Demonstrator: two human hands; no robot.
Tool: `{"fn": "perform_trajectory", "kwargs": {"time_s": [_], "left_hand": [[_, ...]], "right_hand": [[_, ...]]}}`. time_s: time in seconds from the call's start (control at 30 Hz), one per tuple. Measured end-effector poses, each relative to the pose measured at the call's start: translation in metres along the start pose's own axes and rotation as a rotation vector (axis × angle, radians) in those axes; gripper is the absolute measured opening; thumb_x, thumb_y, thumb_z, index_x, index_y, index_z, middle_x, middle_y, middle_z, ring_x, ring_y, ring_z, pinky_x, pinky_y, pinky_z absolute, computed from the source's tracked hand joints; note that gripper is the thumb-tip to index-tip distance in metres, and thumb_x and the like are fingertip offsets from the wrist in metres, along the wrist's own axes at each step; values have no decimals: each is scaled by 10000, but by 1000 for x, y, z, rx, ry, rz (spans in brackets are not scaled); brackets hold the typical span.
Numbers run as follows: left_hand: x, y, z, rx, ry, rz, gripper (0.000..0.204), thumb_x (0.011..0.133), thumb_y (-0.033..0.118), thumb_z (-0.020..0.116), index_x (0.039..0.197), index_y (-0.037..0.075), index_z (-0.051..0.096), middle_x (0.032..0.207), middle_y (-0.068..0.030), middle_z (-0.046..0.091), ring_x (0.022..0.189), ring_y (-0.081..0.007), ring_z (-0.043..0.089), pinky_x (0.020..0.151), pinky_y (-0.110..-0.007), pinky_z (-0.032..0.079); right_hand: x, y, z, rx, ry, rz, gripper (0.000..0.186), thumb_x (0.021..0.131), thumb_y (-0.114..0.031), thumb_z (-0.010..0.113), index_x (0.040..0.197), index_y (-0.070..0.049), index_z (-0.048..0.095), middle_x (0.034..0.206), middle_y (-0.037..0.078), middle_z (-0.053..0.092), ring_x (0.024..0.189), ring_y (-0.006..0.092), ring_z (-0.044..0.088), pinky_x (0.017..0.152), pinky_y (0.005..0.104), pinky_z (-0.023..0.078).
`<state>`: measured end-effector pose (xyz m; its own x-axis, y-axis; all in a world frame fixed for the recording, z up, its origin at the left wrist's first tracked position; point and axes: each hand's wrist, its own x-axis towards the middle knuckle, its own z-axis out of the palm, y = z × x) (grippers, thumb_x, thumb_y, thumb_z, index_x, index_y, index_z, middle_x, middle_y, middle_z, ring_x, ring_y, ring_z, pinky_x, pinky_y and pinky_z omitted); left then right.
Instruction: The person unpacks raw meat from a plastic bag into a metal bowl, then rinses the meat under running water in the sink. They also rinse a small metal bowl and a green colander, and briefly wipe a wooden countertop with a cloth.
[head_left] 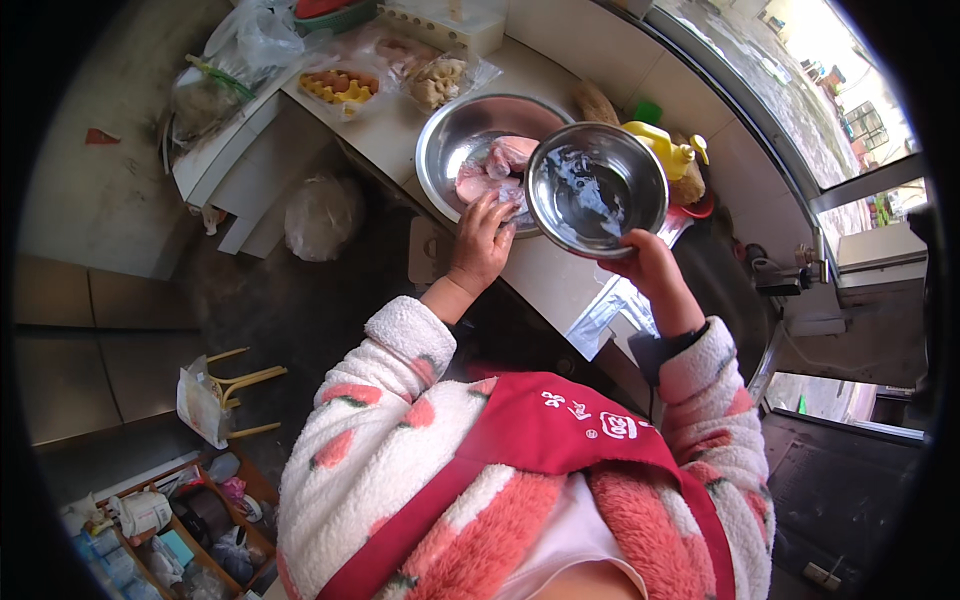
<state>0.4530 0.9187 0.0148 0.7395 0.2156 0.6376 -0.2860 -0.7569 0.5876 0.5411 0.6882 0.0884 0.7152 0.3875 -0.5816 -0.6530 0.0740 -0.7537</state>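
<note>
A wide steel basin (432, 150) stands on the counter with pieces of pale pink raw meat (511, 155) in it; some of them look wrapped in clear plastic. My left hand (483, 240) reaches over the basin's near rim, fingers stretched out against the lower piece. With its thumb on the rim, my right hand (648, 262) grips a smaller steel bowl (650, 185), tilted and partly overlapping the basin's right side. Bright streaks in that bowl look like liquid or reflections; I cannot tell which.
Beyond the basin lie a yellow tray of eggs (342, 86) and a bag of pale lumpy pieces (438, 80). A yellow bottle (660, 150) stands to the right, near the sink (728, 275) and tap (805, 270). At lower left are a small stool (205, 403) and a cluttered wooden shelf (190, 520).
</note>
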Motion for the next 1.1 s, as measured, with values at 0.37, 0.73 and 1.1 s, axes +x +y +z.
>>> {"fn": "perform_trajectory", "kwargs": {"time_s": [0.37,0.73,1.1], "left_hand": [[-17,-52,-33,157,1,-94,347,686,66,610,1021,57,521,1151,-151,429,1076,-321,398,910,-391,331],[-31,-76,-45,21,-13,-252,367,692,65,604,1043,52,498,1194,-213,372,1073,-364,394,901,-409,337],[-47,-84,-55,8,-29,-339,329,727,78,576,1046,45,502,1168,-188,419,1075,-350,408,908,-390,344]], "right_hand": [[86,-44,38,-190,119,-126,303,735,-62,412,957,141,452,829,250,574,699,337,603,625,397,528],[115,-70,55,-348,262,-206,267,732,-69,436,925,112,468,808,219,578,655,314,617,571,343,543],[156,-65,45,-913,529,-613,333,701,-70,463,1009,56,444,805,260,572,714,376,594,599,375,492]]}}
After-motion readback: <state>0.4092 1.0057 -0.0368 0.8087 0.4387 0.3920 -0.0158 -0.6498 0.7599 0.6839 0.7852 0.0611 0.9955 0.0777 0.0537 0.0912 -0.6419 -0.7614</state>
